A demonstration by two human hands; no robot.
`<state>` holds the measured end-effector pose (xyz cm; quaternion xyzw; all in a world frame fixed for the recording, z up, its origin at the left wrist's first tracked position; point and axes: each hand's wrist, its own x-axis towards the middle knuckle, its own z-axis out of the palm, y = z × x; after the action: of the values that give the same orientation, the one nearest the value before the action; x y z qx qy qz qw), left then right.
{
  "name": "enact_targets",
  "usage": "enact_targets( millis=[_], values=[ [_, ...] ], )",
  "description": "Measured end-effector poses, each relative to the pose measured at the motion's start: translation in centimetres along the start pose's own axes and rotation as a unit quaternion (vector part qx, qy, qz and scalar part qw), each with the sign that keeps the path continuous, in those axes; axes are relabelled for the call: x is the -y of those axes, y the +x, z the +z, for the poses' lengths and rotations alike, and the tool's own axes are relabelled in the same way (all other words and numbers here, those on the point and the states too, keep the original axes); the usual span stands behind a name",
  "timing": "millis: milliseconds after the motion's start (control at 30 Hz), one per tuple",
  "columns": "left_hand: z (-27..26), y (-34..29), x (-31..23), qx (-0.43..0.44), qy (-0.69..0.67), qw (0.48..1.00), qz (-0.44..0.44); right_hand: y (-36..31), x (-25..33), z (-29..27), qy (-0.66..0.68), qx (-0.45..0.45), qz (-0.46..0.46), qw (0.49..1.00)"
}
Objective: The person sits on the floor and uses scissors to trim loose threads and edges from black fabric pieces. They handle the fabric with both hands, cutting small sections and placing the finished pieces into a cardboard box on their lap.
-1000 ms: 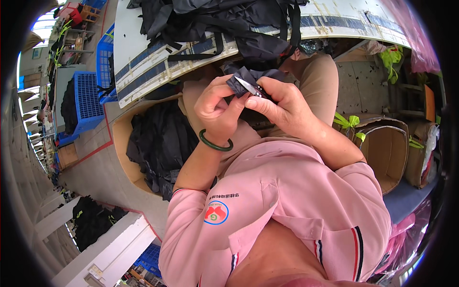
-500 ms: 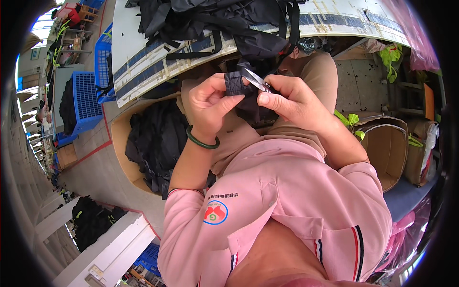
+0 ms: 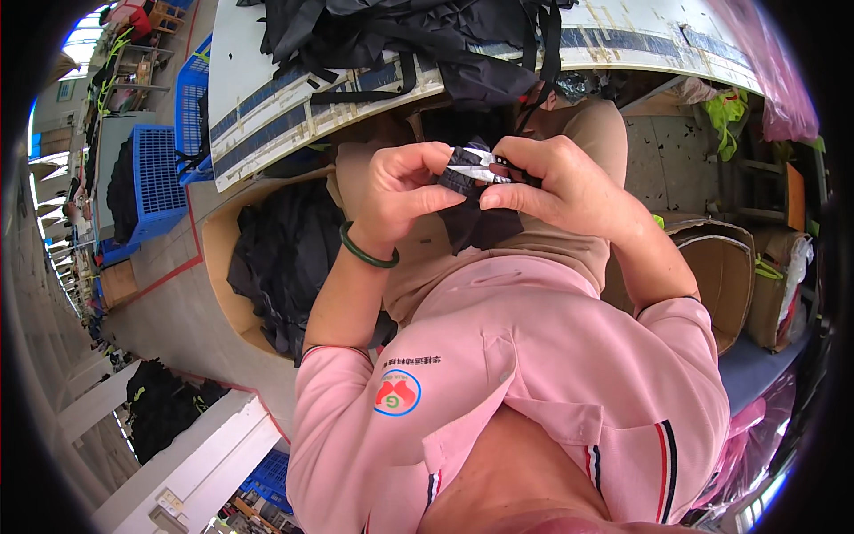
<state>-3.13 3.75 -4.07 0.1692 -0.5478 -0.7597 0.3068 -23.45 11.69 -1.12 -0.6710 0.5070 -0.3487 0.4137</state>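
Note:
Over my lap, my left hand (image 3: pixel 396 191) pinches a piece of black fabric (image 3: pixel 480 227) between thumb and fingers. The cloth hangs down below the hand. Thread snips (image 3: pixel 476 166) with bright metal blades and a dark handle are gripped in my right hand (image 3: pixel 560 182). Their two blades point left and stand apart, lying against the fabric at the fingertips of my left hand. Whether a thread lies between the blades is too small to tell.
A worn white table (image 3: pixel 614 40) stands ahead, with a heap of black fabric and straps (image 3: pixel 400 31) on it. At my left is a cardboard box (image 3: pixel 220 258) full of black cloth, with blue crates (image 3: pixel 160 182) beyond. Another open carton (image 3: pixel 712 276) stands at right.
The snips have turned flatter, and both blades now show apart. My left hand has moved slightly right with the fabric, which has turned in the fingers.

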Motion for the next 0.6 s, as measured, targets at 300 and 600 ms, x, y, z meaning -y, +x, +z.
enact_targets(
  millis=[300,600],
  values=[
    [-0.9,0.1,0.0,0.081,0.014,0.996,0.022,-0.2,0.0,-0.2,0.02,0.017,0.001,1.0],
    [-1.5,0.6,-0.8,0.128,0.032,0.991,-0.012,-0.7,-0.3,-0.9,0.054,0.057,0.033,0.996]
  ],
)
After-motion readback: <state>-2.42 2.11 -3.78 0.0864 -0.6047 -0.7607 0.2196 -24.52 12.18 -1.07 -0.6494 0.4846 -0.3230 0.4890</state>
